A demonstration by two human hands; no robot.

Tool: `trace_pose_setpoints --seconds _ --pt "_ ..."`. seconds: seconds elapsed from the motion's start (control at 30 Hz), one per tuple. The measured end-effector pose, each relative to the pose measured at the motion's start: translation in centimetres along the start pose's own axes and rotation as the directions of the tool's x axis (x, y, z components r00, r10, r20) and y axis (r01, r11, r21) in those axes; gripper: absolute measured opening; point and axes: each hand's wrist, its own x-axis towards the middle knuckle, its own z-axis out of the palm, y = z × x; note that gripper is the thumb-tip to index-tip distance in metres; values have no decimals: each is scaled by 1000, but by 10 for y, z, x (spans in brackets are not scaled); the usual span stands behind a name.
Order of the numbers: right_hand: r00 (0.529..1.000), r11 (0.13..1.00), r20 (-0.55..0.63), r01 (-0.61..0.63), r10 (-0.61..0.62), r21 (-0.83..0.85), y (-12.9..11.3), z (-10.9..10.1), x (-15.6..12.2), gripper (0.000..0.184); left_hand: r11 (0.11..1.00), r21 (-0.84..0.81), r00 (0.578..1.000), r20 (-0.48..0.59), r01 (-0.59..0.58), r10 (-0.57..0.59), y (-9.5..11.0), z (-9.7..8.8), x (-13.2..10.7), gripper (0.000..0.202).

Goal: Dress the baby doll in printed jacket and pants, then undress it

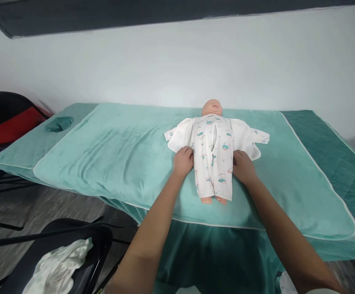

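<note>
A baby doll (211, 107) lies on its back, its head toward the wall and its bare feet toward me. A white printed baby outfit (222, 163) with two legs covers its body. A short slit shows at the front. White sleeves and open flaps of clothing (243, 132) spread out on both sides. My left hand (183, 161) is closed at the outfit's left edge, about waist height. Against the opposite edge, my right hand (243, 165) has its fingers curled at the cloth. The fingertips of both hands are partly hidden.
The doll lies on a green padded bed cover (119, 143) with a face hole (59, 124) at its left end. A white wall stands behind. At lower left, a black chair (100, 241) carries a crumpled white cloth (59, 267). A red-and-black chair (10, 122) stands farther left.
</note>
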Motion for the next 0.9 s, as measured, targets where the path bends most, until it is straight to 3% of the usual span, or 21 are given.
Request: trace_pose_setpoints --seconds 0.1,0.27,0.47,0.7,0.9 --pt "989 985 28 149 -147 -88 -1 1 -9 18 998 32 998 35 -61 60 1 -3 -1 19" --pt "966 967 87 249 -243 -57 2 0 -19 23 985 35 984 68 -170 167 2 -6 -5 16" --pt "970 962 100 232 -219 -141 -2 1 -24 17 972 -8 968 79 -237 237 4 -7 -7 25" --pt "969 956 110 239 -223 -168 -8 -1 -26 18 954 -105 948 127 -279 291 4 -4 -9 77" --pt "986 946 84 161 -143 -280 -14 -1 -28 23 954 -89 944 145 -286 297 3 -2 -8 77"
